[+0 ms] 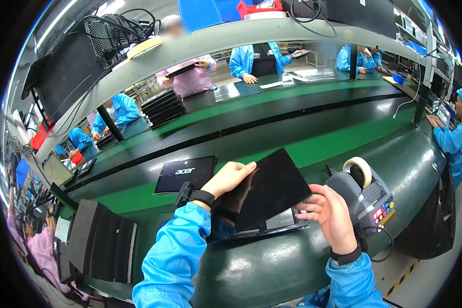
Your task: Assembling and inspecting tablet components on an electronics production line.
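A thin, glossy black rectangular panel (272,190), probably a tablet screen, is tilted above the bench in front of me. My left hand (231,179) grips its left side, thumb along the upper edge and fingers hidden behind. By the panel's right corner, my right hand (331,215) has its palm turned up and fingers apart; a fingertip is at the corner, without a visible grip. Partly covered underneath lies a tablet-like housing (280,220) with a pale interior. Farther left, a dark tablet (185,174) with a lit logo rests flat on the bench.
A grey tape dispenser (351,192) with a tape roll and coloured buttons stands right of my hands, its cable trailing beside it. Black foam slabs (100,241) stand at left. Beyond the green-and-black bench (262,267), co-workers sit or stand. A grey overhead shelf (215,46) carries cables and equipment.
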Action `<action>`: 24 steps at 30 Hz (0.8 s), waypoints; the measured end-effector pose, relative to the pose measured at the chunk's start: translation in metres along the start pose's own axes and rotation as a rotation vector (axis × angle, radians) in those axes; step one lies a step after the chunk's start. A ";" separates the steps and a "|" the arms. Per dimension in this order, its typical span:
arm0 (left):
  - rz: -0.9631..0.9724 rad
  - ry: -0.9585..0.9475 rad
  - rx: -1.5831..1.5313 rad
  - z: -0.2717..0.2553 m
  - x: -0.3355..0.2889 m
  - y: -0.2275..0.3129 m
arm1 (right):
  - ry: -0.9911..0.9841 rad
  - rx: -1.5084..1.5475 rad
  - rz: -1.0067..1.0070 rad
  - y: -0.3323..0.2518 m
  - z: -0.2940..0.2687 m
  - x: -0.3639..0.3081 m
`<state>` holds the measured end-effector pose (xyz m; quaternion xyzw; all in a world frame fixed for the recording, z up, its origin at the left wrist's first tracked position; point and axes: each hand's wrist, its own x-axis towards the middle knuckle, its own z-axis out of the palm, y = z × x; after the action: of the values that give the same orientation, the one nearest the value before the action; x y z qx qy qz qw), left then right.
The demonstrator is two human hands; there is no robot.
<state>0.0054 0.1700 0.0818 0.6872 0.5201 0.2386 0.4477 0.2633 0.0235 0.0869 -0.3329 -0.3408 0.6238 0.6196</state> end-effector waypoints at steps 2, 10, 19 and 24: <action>0.029 0.006 0.221 0.007 0.010 -0.009 | -0.042 -0.242 0.032 0.001 -0.005 0.009; 0.506 0.524 0.402 0.008 -0.007 -0.016 | 0.112 -0.803 -0.236 0.059 -0.008 0.051; -0.070 0.591 -0.386 -0.007 -0.113 -0.117 | 0.073 -0.541 -0.038 0.069 -0.031 0.060; -0.169 0.441 -0.328 0.018 -0.120 -0.102 | 0.084 -0.659 -0.053 0.075 -0.023 0.061</action>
<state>-0.0732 0.0575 0.0016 0.4913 0.6149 0.4250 0.4472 0.2408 0.0844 0.0124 -0.5318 -0.5067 0.4495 0.5083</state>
